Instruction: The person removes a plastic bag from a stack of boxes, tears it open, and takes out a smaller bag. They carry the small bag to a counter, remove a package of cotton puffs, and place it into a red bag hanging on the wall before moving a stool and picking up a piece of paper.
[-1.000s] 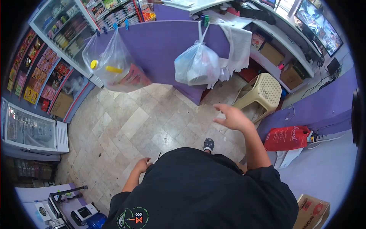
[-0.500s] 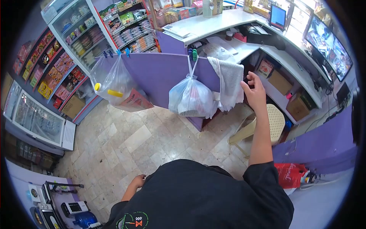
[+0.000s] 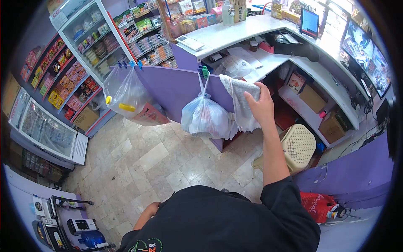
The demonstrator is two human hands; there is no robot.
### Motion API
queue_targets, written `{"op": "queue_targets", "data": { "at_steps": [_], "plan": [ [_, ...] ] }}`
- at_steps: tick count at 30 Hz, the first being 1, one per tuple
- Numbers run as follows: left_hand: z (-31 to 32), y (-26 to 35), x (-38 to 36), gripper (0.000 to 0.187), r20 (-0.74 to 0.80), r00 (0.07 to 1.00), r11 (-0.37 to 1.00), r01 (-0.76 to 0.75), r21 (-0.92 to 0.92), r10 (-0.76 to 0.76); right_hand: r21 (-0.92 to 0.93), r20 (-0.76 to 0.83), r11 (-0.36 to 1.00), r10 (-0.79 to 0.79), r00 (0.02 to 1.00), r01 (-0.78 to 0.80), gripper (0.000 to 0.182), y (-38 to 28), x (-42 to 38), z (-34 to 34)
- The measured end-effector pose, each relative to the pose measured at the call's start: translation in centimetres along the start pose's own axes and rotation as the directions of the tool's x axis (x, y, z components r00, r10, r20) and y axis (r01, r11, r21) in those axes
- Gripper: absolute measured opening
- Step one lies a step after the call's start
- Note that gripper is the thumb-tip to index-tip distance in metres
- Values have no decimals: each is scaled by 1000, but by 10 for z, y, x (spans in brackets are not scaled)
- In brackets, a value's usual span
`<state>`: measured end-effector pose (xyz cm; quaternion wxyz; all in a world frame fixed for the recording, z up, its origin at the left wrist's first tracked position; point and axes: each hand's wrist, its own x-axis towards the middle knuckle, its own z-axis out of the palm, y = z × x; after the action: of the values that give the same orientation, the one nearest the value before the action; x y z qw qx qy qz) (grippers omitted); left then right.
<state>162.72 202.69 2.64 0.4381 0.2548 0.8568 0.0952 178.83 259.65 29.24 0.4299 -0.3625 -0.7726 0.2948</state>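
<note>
My right hand (image 3: 262,103) is raised at the right edge of a grey-white towel (image 3: 242,101), which hangs over the purple panel (image 3: 168,90). Its fingers are bent at the cloth, and whether they pinch it is hard to tell. Just left of the towel a tied white plastic bag (image 3: 205,116) hangs from a green clip (image 3: 204,72). My left hand (image 3: 153,208) is low by my body, partly hidden by my black shirt, its fingers out of sight.
A clear bag (image 3: 128,90) hangs farther left. Behind the panel stands a white counter (image 3: 226,33) with a monitor (image 3: 309,22). A beige stool (image 3: 299,147) is right of my forearm, and a red bag (image 3: 315,206) lies at lower right.
My right hand has moved left, from beside the towel onto its upper right edge. The towel's top now looks pulled or folded differently. The view has shifted slightly.
</note>
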Motion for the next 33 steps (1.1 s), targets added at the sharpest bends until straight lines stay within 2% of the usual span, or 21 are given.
{"op": "queue_targets", "data": {
  "at_steps": [1,4,7,11,13,14,16,17,19,22,23,24,26,28,30,31,33],
  "plan": [
    [1,-9,2,46,13,1000,996,3,91,-4,-18,8,1000,-10,1000,11,55,-2,-2,-1],
    [19,-50,23,51,-3,1000,996,30,82,-29,-23,14,997,-74,997,74,57,-1,-10,-2],
    [28,-54,36,54,33,999,992,22,123,-26,-35,38,995,-95,995,96,60,-3,-16,-3],
    [9,5,36,53,67,997,993,29,114,-37,-29,57,991,-128,990,130,64,-5,-26,-3],
    [-1,31,38,54,54,997,999,-51,9,50,1,85,990,-138,987,138,66,-7,-30,-6],
    [1,27,51,54,61,997,998,-55,16,54,-5,80,991,-130,988,131,66,-6,-32,-6],
    [0,30,77,56,124,991,992,-39,-118,54,59,112,987,-154,982,149,68,-4,-36,-7],
    [-4,37,82,56,132,989,993,-44,-109,59,19,111,983,-185,976,184,71,-3,-37,-9],
    [-20,66,91,56,153,980,966,-156,204,126,39,131,983,-181,975,177,72,1,-39,-9],
    [-49,126,79,54,114,985,961,-153,232,130,61,173,981,-191,966,183,73,5,-37,-15],
    [-56,134,88,54,115,985,961,-149,232,125,279,243,960,-59,968,-11,72,5,-34,-21],
    [-63,137,96,53,101,983,956,-171,238,150,468,345,857,49,937,-216,71,7,-31,-22],
    [-76,134,120,53,64,974,938,-228,262,219,562,224,797,111,968,-221,66,35,-16,-14],
    [-94,137,138,50,37,964,925,-264,274,264,602,162,713,331,930,-359,55,64,10,-4],
    [-116,153,158,49,39,963,928,-267,261,266,591,233,623,475,848,-512,52,95,38,6],
    [-129,164,166,47,5,957,932,-284,225,291,619,326,524,507,798,-585,52,113,53,14],
    [-151,181,179,46,-13,944,927,-320,194,329,585,358,515,530,769,-627,54,137,75,35]
  ]
}}
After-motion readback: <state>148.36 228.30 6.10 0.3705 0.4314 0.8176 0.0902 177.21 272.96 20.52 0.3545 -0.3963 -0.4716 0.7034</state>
